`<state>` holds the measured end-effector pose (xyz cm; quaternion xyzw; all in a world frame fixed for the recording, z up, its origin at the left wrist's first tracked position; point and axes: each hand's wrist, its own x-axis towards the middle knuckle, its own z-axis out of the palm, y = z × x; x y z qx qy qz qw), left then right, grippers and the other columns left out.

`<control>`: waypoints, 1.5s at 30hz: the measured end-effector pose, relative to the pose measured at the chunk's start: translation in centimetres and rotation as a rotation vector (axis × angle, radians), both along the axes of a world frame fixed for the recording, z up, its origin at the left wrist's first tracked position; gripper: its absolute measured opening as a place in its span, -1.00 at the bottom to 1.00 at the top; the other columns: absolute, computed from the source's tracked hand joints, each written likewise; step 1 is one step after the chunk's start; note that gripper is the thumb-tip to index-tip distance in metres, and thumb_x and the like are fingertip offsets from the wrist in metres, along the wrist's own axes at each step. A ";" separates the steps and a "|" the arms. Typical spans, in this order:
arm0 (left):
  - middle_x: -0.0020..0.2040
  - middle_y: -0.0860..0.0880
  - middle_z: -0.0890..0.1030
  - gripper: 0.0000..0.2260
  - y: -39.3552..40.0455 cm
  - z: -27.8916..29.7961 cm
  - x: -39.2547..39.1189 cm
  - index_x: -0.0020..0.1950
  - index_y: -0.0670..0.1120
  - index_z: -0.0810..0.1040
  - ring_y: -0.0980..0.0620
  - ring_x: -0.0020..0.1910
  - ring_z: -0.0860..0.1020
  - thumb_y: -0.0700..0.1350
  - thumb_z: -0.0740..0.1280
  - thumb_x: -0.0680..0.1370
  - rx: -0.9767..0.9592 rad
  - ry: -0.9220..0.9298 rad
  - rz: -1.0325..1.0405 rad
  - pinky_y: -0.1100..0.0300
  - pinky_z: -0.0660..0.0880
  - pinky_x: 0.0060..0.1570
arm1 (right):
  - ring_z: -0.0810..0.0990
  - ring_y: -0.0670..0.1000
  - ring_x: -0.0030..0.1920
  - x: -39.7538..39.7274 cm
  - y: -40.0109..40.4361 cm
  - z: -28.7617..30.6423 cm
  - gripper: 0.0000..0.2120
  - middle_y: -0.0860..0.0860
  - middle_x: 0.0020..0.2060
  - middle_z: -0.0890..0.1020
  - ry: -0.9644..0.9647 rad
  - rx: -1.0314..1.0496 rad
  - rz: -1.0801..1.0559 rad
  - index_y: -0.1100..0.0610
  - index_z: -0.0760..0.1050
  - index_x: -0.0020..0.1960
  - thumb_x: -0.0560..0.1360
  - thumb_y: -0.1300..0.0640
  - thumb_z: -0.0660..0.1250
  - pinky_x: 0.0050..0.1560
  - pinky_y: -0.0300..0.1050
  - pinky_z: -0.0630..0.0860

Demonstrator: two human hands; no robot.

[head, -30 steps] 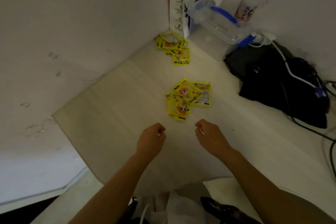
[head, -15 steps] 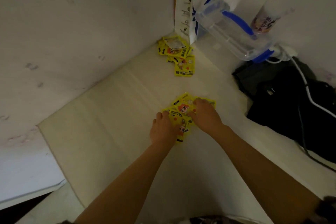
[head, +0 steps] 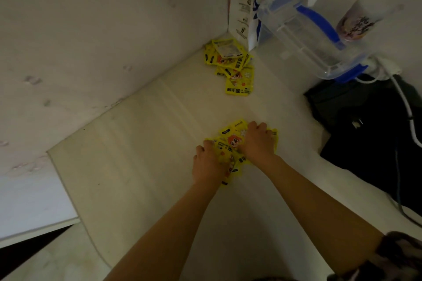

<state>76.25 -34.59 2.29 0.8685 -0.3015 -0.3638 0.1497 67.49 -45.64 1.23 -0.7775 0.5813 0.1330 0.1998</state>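
Together, curled fingers (head: 257, 126), gripping yellow packets (head: 233, 140)

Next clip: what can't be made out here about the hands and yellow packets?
Head view, near pile of packets: count unclear, they overlap under both hands.
Left hand and right hand: fingertips hidden by knuckles, grip uncertain.
Paper bag: top cut off by the upper edge.
Black bag: too dark for detail.

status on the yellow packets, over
Left hand and right hand grip the near packet pile. Corner packet pile untouched. Black bag off right, not in the way.
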 end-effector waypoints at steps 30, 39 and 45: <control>0.22 -0.14 0.43 -0.74 0.6 -0.2 2.6 0.03 -0.21 0.52 -0.17 0.19 0.40 -0.06 0.38 0.46 -0.090 -0.082 -0.061 0.04 0.36 0.19 | 0.40 0.26 0.22 -7.0 0.6 1.4 -0.44 0.21 0.21 0.40 -0.273 0.161 -0.470 0.24 0.36 0.26 0.46 -0.13 0.35 0.15 0.08 0.42; 0.28 -0.16 0.37 -0.68 0.2 -0.7 2.2 0.19 -0.21 0.50 -0.18 0.21 0.38 -0.09 0.34 0.49 -0.031 -0.155 -0.065 0.02 0.35 0.23 | 0.49 0.24 0.17 -5.7 -0.1 1.0 -0.34 0.18 0.20 0.47 -0.329 0.201 -0.477 0.16 0.28 0.26 0.35 -0.11 0.49 0.13 0.17 0.49; 0.09 -0.10 0.54 -0.69 0.1 -1.7 2.5 0.13 -0.08 0.51 -0.14 0.10 0.46 0.06 0.26 0.49 0.018 -0.174 -0.118 0.08 0.32 0.02 | 0.55 0.19 0.08 -5.5 -1.0 0.4 -0.41 0.17 0.10 0.53 -0.262 0.255 -0.411 0.20 0.45 0.14 0.29 -0.13 0.52 -0.03 0.06 0.56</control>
